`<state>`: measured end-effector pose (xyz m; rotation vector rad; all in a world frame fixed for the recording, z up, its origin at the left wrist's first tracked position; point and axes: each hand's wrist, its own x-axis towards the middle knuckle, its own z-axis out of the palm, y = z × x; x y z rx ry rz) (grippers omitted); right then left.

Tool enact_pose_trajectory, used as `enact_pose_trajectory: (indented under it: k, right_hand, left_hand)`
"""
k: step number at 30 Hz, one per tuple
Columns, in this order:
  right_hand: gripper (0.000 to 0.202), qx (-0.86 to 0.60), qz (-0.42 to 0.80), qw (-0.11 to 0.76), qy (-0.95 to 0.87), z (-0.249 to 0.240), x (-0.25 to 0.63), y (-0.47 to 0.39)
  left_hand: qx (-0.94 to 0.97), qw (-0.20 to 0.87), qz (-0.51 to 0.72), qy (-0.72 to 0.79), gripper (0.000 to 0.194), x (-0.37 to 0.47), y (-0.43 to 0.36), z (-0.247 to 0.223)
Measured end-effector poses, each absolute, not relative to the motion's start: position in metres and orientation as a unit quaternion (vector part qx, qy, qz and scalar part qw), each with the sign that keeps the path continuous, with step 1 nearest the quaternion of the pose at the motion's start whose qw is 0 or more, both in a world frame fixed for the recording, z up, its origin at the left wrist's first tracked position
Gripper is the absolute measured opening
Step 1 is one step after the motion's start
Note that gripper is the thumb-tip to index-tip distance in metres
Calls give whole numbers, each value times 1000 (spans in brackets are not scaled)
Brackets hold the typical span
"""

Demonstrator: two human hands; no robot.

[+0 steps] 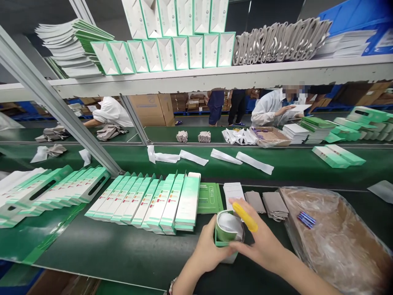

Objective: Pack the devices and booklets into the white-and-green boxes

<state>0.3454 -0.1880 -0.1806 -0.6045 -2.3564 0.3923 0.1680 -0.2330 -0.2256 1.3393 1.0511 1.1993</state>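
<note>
An open-topped carton [222,243] with a green rim stands in front of me, its opening turned toward me. Inside it a curled green leaflet [221,230] partly wraps a white pouch-like item [229,222]. My left hand [209,245] is closed around the carton's left side. On the other side, my right hand [259,237] grips the carton, thumb at the near edge and a yellow cover on one finger. Its remaining fingertips are partly hidden. Just behind the carton lie green booklets [210,198] and white leaflets [233,192].
Green-white cartons [144,200] stand in a row at left. Folded grey pouches [274,205] lie right of centre, beside a plastic-lined tray [340,237] holding batteries [306,219]. White strips [193,157] lie on the green belt [135,159]. A loaded shelf [196,78] spans above; co-workers sit opposite.
</note>
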Motion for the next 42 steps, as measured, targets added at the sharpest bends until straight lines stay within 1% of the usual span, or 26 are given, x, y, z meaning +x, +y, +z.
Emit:
enact_pose_trajectory:
  k: [1, 3, 5, 7, 10, 12, 14, 16, 18, 19, 21, 22, 24, 27, 34, 38, 40, 42]
  right_hand:
    - [75, -197, 90, 344, -914, -175, 346, -190]
    - [58, -142, -6, 356, -924, -168, 346, -194]
    - [40, -126, -67, 359, -922, -169, 344, -198]
    - [28, -131, -104, 355, -920, -177, 338, -204]
    - [27, -179, -118, 345, -914, -189, 328, -217]
    - [33, -199, -104, 320, -920, -188, 326, -224]
    - [34, -193, -80, 302, -930, -183, 336, -221]
    - [32, -212, -80, 333, -915, -180, 365, -205]
    - [35, -314, -115, 366, -868, -188, 414, -177]
    - [33, -409, -136, 329, -840, -196, 442, -161]
    - [27, -594, -122, 152, -781, -219, 500, -129]
    - [29, -662, -92, 79, -739, -231, 525, -116]
    - [23, -697, -57, 43, -714, -253, 563, -100]
    - [19, -677, -13, 53, -734, -270, 588, -95]
    - [14, -660, 42, 94, -744, -272, 602, -92]
    - [11, -666, 80, 147, -727, -276, 609, -86]
    - [9, -682, 79, 189, -702, -277, 611, -85]
    - [9, -703, 51, 243, -667, -273, 610, -86]
  left_hand:
    - [565, 489, 498, 440, 52, 169, -234, -224]
    - [583, 465, 501, 439, 48, 171, -235, -220]
    - [590, 458, 505, 433, 48, 172, -235, -217]
    - [590, 463, 501, 432, 55, 172, -235, -215]
    - [572, 486, 500, 433, 56, 172, -235, -217]
    - [559, 495, 502, 436, 52, 173, -235, -221]
    - [555, 495, 504, 439, 52, 173, -235, -227]
    - [555, 494, 500, 444, 54, 172, -236, -233]
    - [555, 494, 493, 453, 55, 172, -236, -238]
    - [558, 491, 489, 457, 54, 171, -237, -241]
    - [570, 479, 482, 462, 52, 171, -237, -247]
    - [578, 470, 480, 464, 51, 171, -238, -249]
    - [589, 453, 477, 469, 51, 172, -238, -254]
    - [592, 442, 475, 478, 52, 172, -239, -258]
    - [583, 428, 486, 491, 55, 174, -239, -261]
    - [583, 427, 481, 497, 56, 175, -240, -263]
    - [582, 431, 480, 496, 56, 175, -241, -265]
    - [581, 435, 477, 496, 56, 175, -242, -266]
